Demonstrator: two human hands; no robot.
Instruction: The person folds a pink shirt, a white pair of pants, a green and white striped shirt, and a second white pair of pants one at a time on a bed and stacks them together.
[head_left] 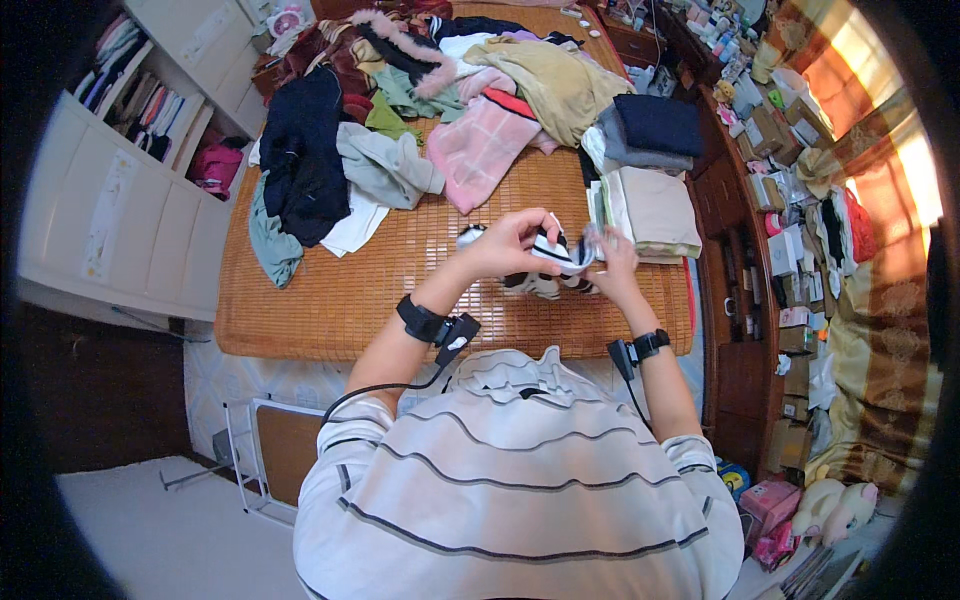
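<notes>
Over the front part of the bed, a black-and-white patterned garment [545, 285] hangs bunched between my hands. A white edge with dark stripes shows at its top. My left hand [512, 243] is closed, pinching that striped edge between thumb and fingers. On the other side, my right hand [617, 262] grips the cloth, its fingertips somewhat blurred. The garment's kind cannot be made out. Just beyond my right hand is a stack of folded light clothes [655, 210], with dark folded clothes [655, 128] behind it.
Loose clothes lie heaped across the bed's far half, including a pink checked cloth [485, 150], a navy garment [305, 150] and a yellow one [555, 80]. A bamboo mat [350, 290] covers the bed. White cabinets [120, 200] stand left; a crowded dark wooden cabinet [735, 240] stands right.
</notes>
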